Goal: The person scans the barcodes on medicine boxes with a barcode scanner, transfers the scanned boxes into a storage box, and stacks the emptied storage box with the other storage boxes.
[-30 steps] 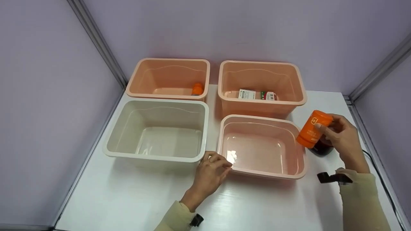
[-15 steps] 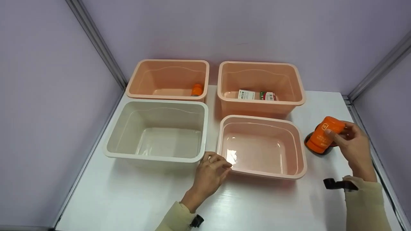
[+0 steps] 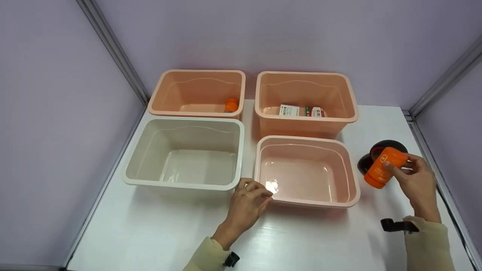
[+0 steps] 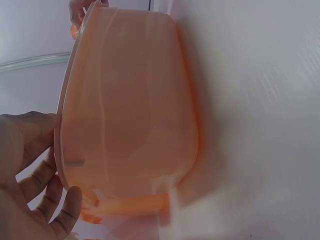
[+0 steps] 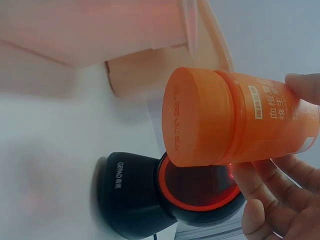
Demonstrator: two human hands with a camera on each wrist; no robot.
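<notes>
My right hand (image 3: 418,184) holds an orange vitamin bottle (image 5: 270,120) between thumb and fingers, tilted with its cap down and to the left. It is above the table, just in front of a black scanner (image 5: 135,195) with a red ring around its window; the bottle covers part of the scanner in the head view. My left hand (image 3: 246,205) pinches the rim of the light pink bin (image 3: 307,205) at its near left corner, thumb and index finger at the edge. The other fingers are bent beside the white bin (image 3: 180,184).
Behind stand two peach bins. The left one (image 3: 196,113) has an orange bottle (image 3: 231,105) inside; the right one (image 3: 301,128) holds a white box (image 3: 289,110) and a red-green box (image 3: 314,111). A cable (image 3: 450,210) runs along the right edge.
My right hand has moved the bottle right and toward the near side, uncovering the scanner's round head. My left hand has stayed at the light pink bin's corner.
</notes>
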